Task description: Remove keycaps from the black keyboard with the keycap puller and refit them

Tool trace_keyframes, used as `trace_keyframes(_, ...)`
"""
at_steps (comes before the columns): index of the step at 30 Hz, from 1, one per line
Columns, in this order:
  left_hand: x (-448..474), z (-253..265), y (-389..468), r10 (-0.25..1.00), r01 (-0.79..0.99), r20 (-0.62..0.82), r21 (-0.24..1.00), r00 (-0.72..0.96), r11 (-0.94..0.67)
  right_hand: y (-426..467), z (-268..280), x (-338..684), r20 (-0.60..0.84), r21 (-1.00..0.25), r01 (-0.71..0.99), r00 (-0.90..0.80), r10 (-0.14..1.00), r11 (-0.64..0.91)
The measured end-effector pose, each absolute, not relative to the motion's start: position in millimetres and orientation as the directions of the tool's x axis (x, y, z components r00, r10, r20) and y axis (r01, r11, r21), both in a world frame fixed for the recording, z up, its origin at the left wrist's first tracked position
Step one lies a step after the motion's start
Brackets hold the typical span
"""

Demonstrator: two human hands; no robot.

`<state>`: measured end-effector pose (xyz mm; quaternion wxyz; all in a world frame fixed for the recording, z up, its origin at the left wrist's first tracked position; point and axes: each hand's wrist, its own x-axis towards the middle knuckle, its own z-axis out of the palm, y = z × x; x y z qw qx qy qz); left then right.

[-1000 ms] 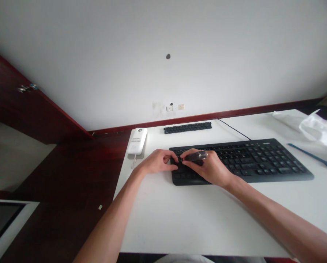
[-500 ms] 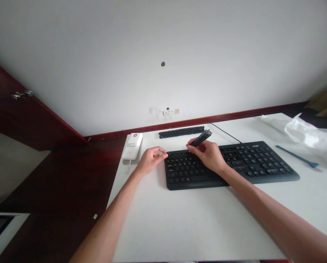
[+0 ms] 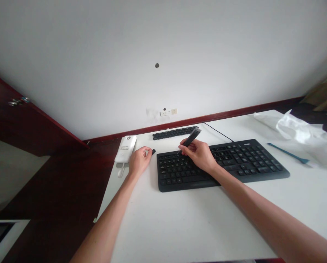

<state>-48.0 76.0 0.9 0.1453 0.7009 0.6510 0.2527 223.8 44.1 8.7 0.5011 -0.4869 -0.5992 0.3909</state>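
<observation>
A black keyboard [image 3: 196, 179] lies on the white table, with several spots on it where keycaps are off. My right hand [image 3: 199, 155] grips a dark, pen-thick keycap puller [image 3: 191, 137], tilted, its thin wire end down at the top left rows of the keyboard. Just left of the keyboard, my left hand [image 3: 139, 160] is closed, thumb and fingertips pinching a small black keycap [image 3: 153, 151] near the tabletop. Behind the keyboard, loose black keycaps [image 3: 174, 133] lie in neat rows.
A white handheld device [image 3: 125, 149] with a strap lies at the table's left edge. On the right are a blue flat-ended brush [image 3: 288, 153] and a crumpled white plastic bag [image 3: 297, 128]. The keyboard's cable [image 3: 218, 130] runs off the back edge.
My left hand has moved left, away from the keyboard's corner, and the keycap in its fingers now shows. My right hand stays over the top left keys. The view has shifted slightly.
</observation>
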Motion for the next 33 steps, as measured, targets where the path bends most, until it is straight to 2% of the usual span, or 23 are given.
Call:
trace_keyframes(6,-52,-2,74,0.961,0.747,0.266,0.624,0.074,-0.23,44,10,225,0.228,-0.959,0.168,-0.03,0.973,0.229)
trace_keyframes(11,-53,-3,74,0.904,0.73,0.393,0.566,0.171,-0.384,47,7,226,0.211,-0.968,0.138,-0.017,0.977,0.211)
trace_keyframes(15,-53,-4,76,0.904,0.744,0.382,0.543,0.194,-0.389,48,5,227,0.204,-0.962,0.194,0.037,0.978,0.193)
trace_keyframes(19,-50,-6,77,0.893,0.752,0.393,0.514,0.221,-0.413,47,6,229,0.216,-0.947,0.239,-0.029,0.976,0.216)
trace_keyframes(21,-49,-8,79,0.876,0.769,0.427,0.473,0.226,-0.429,47,6,229,0.222,-0.945,0.236,-0.05,0.974,0.228)
trace_keyframes(25,-47,-11,92,0.822,0.842,0.52,0.315,0.232,-0.437,45,10,228,0.223,-0.943,0.233,-0.084,0.971,0.237)
trace_keyframes(33,-43,-10,120,0.762,0.826,0.53,0.186,0.372,-0.532,43,11,230,0.209,-0.963,0.153,-0.102,0.973,0.223)
